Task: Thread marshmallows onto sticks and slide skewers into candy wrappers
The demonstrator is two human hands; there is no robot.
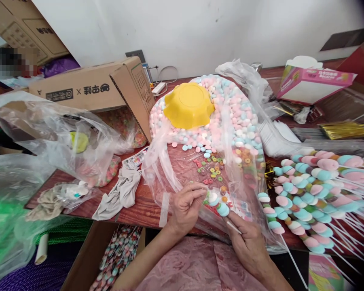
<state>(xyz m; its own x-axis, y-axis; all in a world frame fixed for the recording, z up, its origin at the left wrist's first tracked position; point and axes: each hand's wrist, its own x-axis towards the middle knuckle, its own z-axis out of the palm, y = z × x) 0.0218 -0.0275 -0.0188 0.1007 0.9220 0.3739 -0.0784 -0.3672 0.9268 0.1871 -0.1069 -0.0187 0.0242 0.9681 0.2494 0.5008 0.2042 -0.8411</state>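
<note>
My right hand [247, 240] grips the white stick of a candy skewer [223, 209] low down, below pale blue and white marshmallows and an orange piece. At the skewer's upper end, my left hand [185, 206] pinches with thumb and fingertips by a small green candy ring [206, 197]; the fingers partly hide the contact. Loose candy rings [212, 171] in red, green and yellow lie just beyond my hands on clear plastic. Farther back, a big heap of pink, blue and white marshmallows [241, 109] fills an opened plastic bag, with a yellow wavy-edged bowl [189, 103] upside down on it.
Many finished skewers [309, 198] are stacked on the right. Behind them lie gold twist ties [344, 130] and a pink-white carton [315, 83]. On the left stand a cardboard box [87, 85], plastic bags and a grey cloth [118, 194]. An open box of skewers [118, 254] sits below the table edge.
</note>
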